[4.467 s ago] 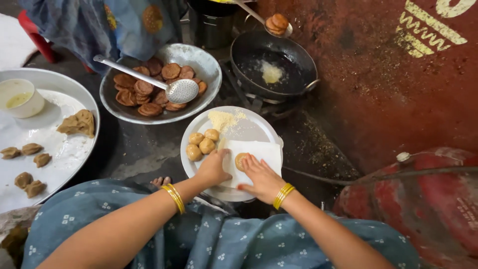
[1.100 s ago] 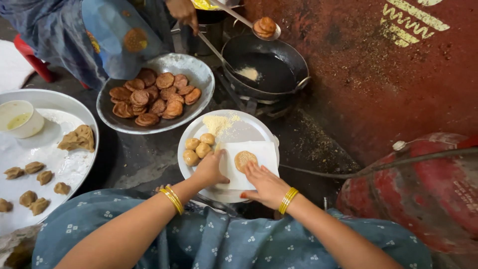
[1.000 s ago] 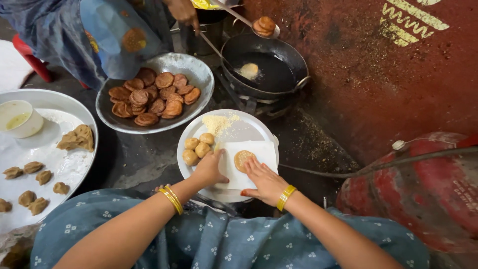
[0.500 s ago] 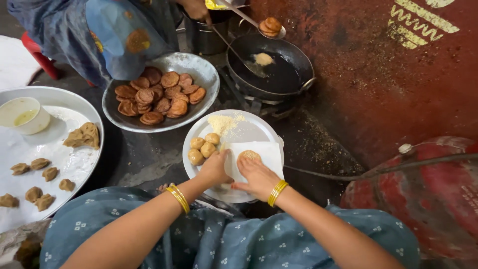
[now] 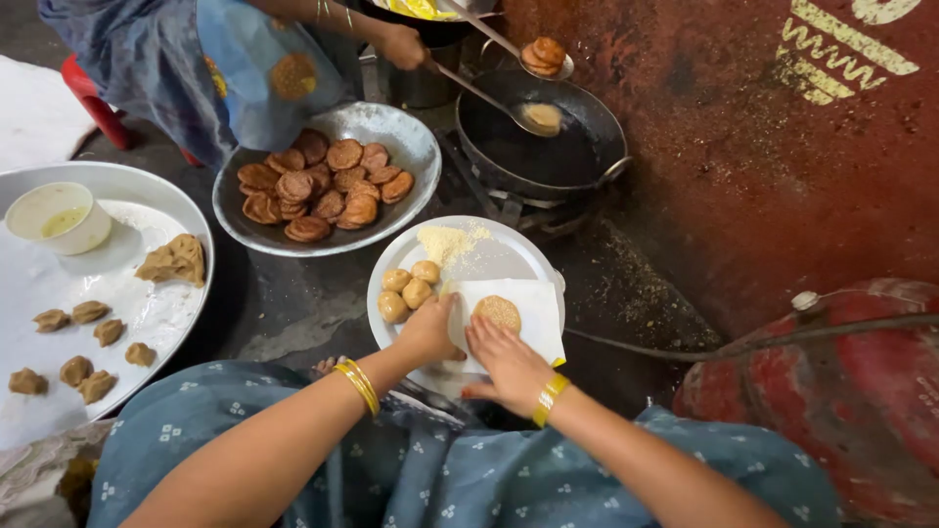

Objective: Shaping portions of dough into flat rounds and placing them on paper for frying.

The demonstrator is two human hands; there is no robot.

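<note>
A flat round dough disc [image 5: 498, 312] coated in seeds lies on a white sheet [image 5: 531, 318] spread over a white plate [image 5: 509, 257]. My left hand [image 5: 428, 330] pins the sheet's left edge. My right hand [image 5: 506, 360] rests just below the disc, fingertips at its near rim, fingers spread. Three small dough balls [image 5: 408, 290] and a pile of pale seeds [image 5: 446, 242] share the plate.
A metal bowl [image 5: 409, 145] holds several fried brown discs. Another person's hand [image 5: 403, 45] works two ladles over a black frying pan [image 5: 587, 156]. A large tray [image 5: 147, 313] at left carries dough lumps and a small bowl [image 5: 59, 216]. A red cylinder [image 5: 841, 391] lies at right.
My hands have stayed at the sheet, pressing the disc, with my right hand shifting slightly below it. The other person's ladle has lifted a piece from the pan's oil.
</note>
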